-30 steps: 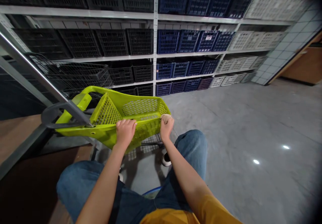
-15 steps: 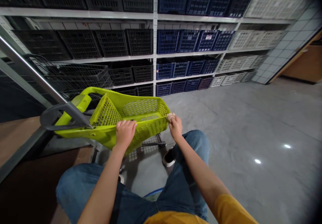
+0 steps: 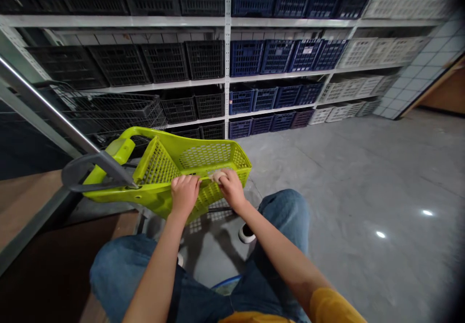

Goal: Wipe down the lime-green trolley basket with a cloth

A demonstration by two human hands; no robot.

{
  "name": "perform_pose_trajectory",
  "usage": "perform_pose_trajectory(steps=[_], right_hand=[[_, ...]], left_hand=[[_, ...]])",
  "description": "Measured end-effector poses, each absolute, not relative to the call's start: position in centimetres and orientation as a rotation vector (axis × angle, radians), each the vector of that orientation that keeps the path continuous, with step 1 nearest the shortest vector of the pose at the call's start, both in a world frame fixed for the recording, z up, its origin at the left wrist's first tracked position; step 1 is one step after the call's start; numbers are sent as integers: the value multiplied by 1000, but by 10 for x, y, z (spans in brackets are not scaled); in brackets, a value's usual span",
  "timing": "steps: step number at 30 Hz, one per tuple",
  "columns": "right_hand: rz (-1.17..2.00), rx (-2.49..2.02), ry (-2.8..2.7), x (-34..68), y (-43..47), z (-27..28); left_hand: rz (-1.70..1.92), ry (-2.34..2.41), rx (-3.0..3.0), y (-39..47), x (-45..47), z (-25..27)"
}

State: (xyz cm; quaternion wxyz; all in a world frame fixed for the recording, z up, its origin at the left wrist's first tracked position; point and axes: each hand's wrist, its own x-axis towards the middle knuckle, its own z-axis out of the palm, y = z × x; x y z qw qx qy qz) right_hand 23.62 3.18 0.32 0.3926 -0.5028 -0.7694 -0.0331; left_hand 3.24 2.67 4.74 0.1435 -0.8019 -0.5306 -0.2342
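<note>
A lime-green plastic shopping cart (image 3: 152, 194) with perforated walls stands in front of my knees. My left hand (image 3: 185, 194) is wrapped over the near rim of its basket, about midway along. Just to the right, my right hand (image 3: 232, 187) is closed on a crumpled beige cloth (image 3: 218, 175), which presses against the same rim. The two hands are close together but apart. A grey handle piece and a metal pole (image 3: 51, 102) stand at the cart's left end. The basket's inside shows nothing lying in it.
Behind the cart, white metal shelves (image 3: 227, 61) hold rows of black crates (image 3: 163, 61), blue crates (image 3: 247, 57) and white crates (image 3: 358, 54). A dark wire cart (image 3: 127, 107) stands at back left. Between my legs a blue rim (image 3: 227, 283) shows. Grey floor (image 3: 348, 182) stretches right.
My right hand has slid left along the rim with the cloth, from the cart's right corner toward my left hand. The left hand stays on the rim. The view has shifted slightly.
</note>
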Motion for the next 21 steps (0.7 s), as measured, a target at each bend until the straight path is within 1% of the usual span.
perform_pose_trajectory(steps=[3, 6, 10, 12, 17, 21], right_hand=[[-106, -1398, -1845, 266, 42, 9], [-101, -1483, -1835, 258, 48, 10], [-83, -1391, -2072, 225, 46, 15], [-93, -1309, -2214, 226, 44, 19], [-173, -1300, -2312, 291, 44, 27], [-322, -1488, -2133, 340, 42, 22]], left_hand=[[-685, -1541, -2324, 26, 33, 47], [-698, -1552, -2329, 25, 34, 48], [-682, -1556, -2324, 24, 32, 48], [-673, -1548, -2321, 24, 31, 48], [-698, -1528, -2324, 25, 29, 45], [-726, -1523, -2316, 24, 30, 43]])
